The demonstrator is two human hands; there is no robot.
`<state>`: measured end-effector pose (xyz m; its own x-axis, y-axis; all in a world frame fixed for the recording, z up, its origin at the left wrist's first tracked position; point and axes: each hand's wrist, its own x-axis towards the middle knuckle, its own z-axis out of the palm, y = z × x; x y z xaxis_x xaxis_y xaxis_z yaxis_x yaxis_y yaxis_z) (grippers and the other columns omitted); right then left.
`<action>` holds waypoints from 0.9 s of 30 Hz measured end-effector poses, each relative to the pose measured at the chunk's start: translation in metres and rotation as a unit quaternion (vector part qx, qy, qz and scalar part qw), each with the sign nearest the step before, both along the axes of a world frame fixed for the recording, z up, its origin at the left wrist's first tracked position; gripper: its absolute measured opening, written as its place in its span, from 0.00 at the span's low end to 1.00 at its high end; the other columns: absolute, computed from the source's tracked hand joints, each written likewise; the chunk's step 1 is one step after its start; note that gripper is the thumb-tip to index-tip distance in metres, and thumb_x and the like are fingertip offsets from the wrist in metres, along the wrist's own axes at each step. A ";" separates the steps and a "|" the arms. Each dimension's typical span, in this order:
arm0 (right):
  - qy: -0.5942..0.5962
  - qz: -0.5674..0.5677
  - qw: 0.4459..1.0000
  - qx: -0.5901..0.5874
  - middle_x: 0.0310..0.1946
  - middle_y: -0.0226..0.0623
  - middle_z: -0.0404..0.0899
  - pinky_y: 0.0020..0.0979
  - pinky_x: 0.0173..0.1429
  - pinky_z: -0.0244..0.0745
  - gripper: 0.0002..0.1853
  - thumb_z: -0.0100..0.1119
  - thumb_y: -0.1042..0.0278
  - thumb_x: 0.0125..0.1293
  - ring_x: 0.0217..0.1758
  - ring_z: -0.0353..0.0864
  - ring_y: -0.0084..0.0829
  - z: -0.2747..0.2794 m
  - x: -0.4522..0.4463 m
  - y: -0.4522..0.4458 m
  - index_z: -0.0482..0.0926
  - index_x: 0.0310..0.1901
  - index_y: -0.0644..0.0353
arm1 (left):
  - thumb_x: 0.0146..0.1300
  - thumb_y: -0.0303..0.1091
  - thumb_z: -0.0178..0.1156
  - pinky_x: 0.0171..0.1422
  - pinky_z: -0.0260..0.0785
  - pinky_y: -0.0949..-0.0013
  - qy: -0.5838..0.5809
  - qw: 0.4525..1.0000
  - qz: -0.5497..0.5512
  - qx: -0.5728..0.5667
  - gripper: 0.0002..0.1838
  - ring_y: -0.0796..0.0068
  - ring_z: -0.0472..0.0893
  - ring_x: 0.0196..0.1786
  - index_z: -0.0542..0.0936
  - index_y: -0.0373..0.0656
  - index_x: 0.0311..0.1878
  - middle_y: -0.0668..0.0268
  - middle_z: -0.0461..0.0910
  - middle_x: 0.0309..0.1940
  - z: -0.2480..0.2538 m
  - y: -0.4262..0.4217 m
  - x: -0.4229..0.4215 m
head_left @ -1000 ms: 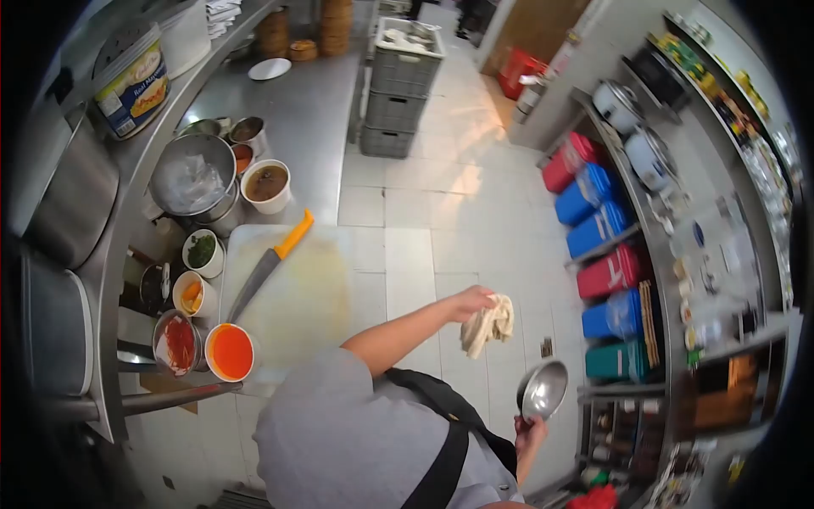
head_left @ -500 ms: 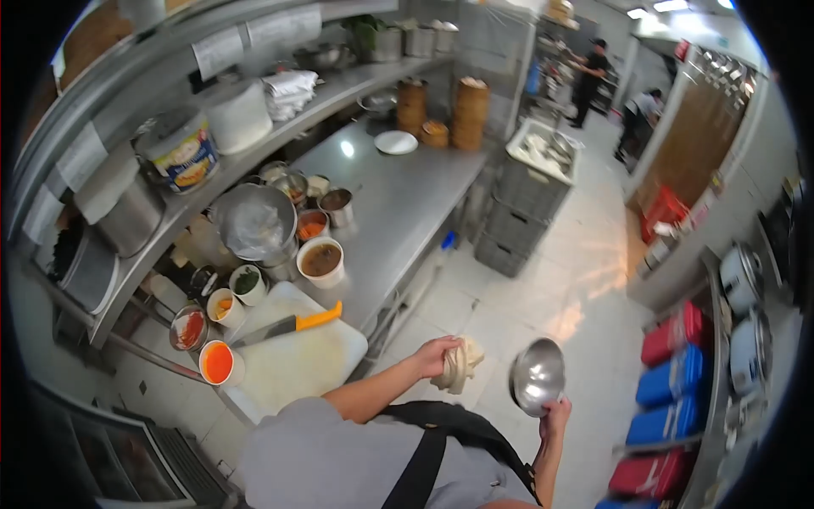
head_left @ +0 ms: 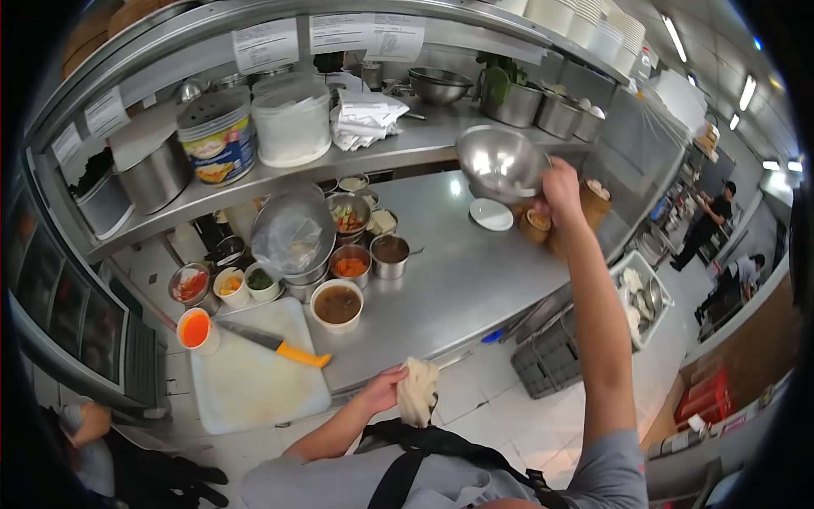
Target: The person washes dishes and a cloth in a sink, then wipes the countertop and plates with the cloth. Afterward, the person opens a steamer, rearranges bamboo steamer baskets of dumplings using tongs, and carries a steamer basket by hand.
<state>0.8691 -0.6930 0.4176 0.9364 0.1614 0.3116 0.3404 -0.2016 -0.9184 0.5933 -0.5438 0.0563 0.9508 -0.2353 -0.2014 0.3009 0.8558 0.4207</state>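
My right hand (head_left: pixel 560 193) grips the rim of a steel mixing bowl (head_left: pixel 500 159), raised at arm's length toward the shelf over the steel counter (head_left: pixel 449 280). The inside of the bowl faces me and looks bare. Close to my body, my left hand (head_left: pixel 386 388) is closed on a bunched cream cloth (head_left: pixel 418 392). Left of that hand lies a white cutting board (head_left: pixel 246 382) with a yellow-handled knife (head_left: pixel 292 349) across its upper edge. A tub of brown soup (head_left: pixel 337 305) stands just beyond the board.
Cups and tins of chopped food, including an orange sauce cup (head_left: pixel 197 329), crowd the counter's left. A white plate (head_left: pixel 492 215) and bamboo steamers (head_left: pixel 593 204) stand farther back. Stacked crates (head_left: pixel 547 360) are right of the counter. A person (head_left: pixel 127 454) is at lower left; two others work far right.
The bowl has risen in my right hand from low beside my body to shelf height over the counter. My view has turned left. The cloth stays in my left hand.
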 end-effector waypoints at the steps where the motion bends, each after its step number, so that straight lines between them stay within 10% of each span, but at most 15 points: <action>1: 0.004 0.022 1.000 0.005 0.18 0.42 0.74 0.30 0.11 0.60 0.13 0.40 0.77 0.51 0.11 0.71 0.29 0.015 0.037 0.014 0.72 0.37 0.69 | 0.68 0.36 0.48 0.65 0.61 0.57 -0.001 1.000 0.011 -0.006 0.19 0.60 0.71 0.59 0.66 0.36 0.58 0.56 0.71 0.55 -0.009 0.003 0.015; 12: -0.061 0.194 0.978 -0.040 0.10 0.34 0.67 0.24 0.09 0.54 0.17 0.39 0.62 0.63 0.09 0.64 0.24 0.099 0.282 0.193 0.69 0.20 0.62 | 0.67 0.34 0.52 0.56 0.70 0.64 0.010 0.995 0.064 0.080 0.18 0.67 0.77 0.51 0.69 0.33 0.56 0.59 0.75 0.49 0.011 0.000 0.157; 17: -0.049 0.156 0.924 -0.346 0.11 0.29 0.60 0.26 0.11 0.54 0.10 0.50 0.68 0.56 0.10 0.59 0.23 0.094 0.268 0.204 0.64 0.21 0.60 | 0.66 0.33 0.52 0.56 0.71 0.62 0.044 0.985 0.137 0.090 0.18 0.64 0.77 0.50 0.69 0.33 0.55 0.56 0.75 0.49 0.012 0.004 0.164; 24: -0.212 0.122 0.886 -0.395 0.16 0.41 0.77 0.34 0.28 0.76 0.14 0.54 0.61 0.52 0.20 0.79 0.35 0.121 0.205 0.134 0.77 0.22 0.66 | 0.66 0.33 0.50 0.60 0.68 0.55 0.069 0.976 0.186 0.091 0.19 0.57 0.75 0.54 0.67 0.33 0.56 0.53 0.73 0.52 0.016 0.007 0.182; 27: -0.271 0.299 0.877 -0.260 0.16 0.40 0.76 0.33 0.29 0.72 0.18 0.60 0.55 0.57 0.20 0.76 0.30 0.053 0.166 0.051 0.80 0.31 0.66 | 0.66 0.30 0.49 0.58 0.69 0.57 0.067 0.961 0.265 0.049 0.16 0.60 0.77 0.51 0.69 0.33 0.54 0.55 0.75 0.49 0.065 -0.014 0.203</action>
<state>1.0350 -0.6416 0.4710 0.3723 0.8257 0.4238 0.8864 -0.1809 -0.4262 0.7967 -0.5574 0.1214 0.8957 0.3018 -0.3265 -0.1101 0.8620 0.4947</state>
